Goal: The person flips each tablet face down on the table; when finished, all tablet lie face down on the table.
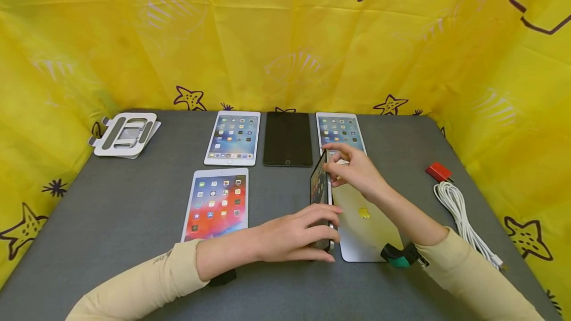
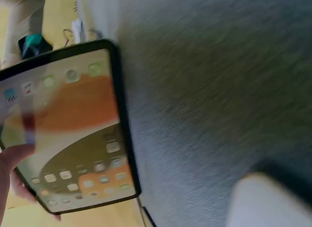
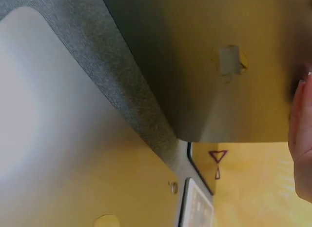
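Holding the tipped-up tablet (image 1: 317, 187) well seemed to need two gentle hands moving slowly together, so it would not slip: the right hand (image 1: 354, 170) pinched its far end, and the left hand (image 1: 290, 234) laid nearly straight fingers over the near end. It was up on edge between the white tablet (image 1: 219, 199) and the silver tablet (image 1: 357, 237), which lay face down and showed a shiny Apple mark (image 1: 365, 212), with tiny print below too small to read.
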A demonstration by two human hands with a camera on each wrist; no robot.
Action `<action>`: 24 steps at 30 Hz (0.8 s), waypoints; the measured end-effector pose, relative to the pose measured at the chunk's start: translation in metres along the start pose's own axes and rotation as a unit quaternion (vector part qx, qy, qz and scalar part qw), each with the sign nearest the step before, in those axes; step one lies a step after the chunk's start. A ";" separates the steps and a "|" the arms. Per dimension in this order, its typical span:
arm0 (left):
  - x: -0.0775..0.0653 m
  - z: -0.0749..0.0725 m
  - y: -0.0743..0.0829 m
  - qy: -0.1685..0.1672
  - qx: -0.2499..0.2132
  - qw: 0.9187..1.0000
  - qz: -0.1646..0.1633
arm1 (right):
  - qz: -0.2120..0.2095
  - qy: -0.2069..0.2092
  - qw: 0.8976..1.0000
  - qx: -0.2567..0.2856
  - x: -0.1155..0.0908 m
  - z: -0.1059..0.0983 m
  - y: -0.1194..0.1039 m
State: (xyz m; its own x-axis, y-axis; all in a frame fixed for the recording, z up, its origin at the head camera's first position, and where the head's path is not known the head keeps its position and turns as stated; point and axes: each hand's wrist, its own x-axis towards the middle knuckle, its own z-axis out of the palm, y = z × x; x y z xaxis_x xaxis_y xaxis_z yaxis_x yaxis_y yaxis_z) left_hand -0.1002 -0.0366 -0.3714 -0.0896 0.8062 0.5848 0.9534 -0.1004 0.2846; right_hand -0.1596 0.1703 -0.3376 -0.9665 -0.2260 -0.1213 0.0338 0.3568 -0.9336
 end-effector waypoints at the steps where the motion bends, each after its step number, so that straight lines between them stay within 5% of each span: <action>1: -0.001 0.001 0.000 0.010 -0.001 1.000 0.000 | -0.002 -0.003 1.000 0.003 0.001 0.000 0.000; 9: -0.007 -0.001 0.000 0.024 0.008 1.000 -0.011 | -0.034 0.006 0.999 0.012 0.008 0.004 0.012; 19: -0.017 -0.007 0.004 0.036 0.065 0.997 -0.012 | -0.060 -0.055 0.989 0.126 0.024 0.021 0.038; 24: -0.021 -0.012 0.007 0.058 0.071 0.996 -0.013 | -0.058 -0.052 0.987 0.140 0.030 0.029 0.037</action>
State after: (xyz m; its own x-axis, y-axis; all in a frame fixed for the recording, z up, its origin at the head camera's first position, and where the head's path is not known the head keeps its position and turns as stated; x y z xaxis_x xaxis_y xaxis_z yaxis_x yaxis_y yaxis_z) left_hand -0.0951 -0.0615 -0.3729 -0.1391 0.7332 0.6656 0.9808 0.0092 0.1948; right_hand -0.1802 0.1506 -0.3853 -0.9369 -0.3484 -0.0294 0.0079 0.0629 -0.9980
